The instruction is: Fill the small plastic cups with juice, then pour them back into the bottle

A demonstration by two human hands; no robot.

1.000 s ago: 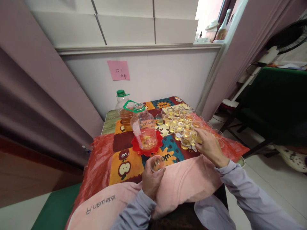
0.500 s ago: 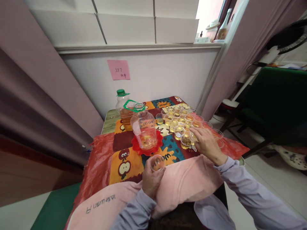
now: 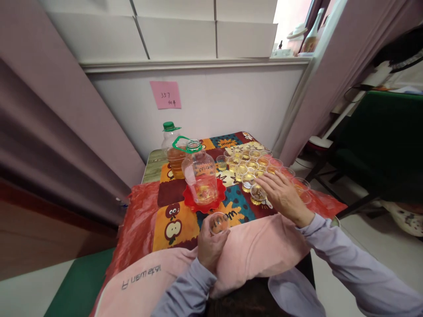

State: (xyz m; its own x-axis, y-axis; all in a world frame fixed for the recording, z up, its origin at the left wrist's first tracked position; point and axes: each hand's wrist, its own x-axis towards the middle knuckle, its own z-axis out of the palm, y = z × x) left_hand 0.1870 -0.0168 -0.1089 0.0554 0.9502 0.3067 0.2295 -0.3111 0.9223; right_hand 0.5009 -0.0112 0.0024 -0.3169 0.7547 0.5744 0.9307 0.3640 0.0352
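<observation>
My right hand (image 3: 280, 198), shifted leftward, partly screens liquid-holding cups (image 3: 248, 182), centre right; grip unclear. Left hand (image 3: 211, 247) grasps clear cup (image 3: 219, 224), lower centre.

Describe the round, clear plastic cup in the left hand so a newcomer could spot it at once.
Find the table covered with a multicoloured patterned cloth, then the pink fabric along its near edge. At that fabric's far edge, the left hand holds the round, clear plastic cup. Unlike the clustered clear plastic cups of yellow liquid near the right hand, it is held alone.
</observation>
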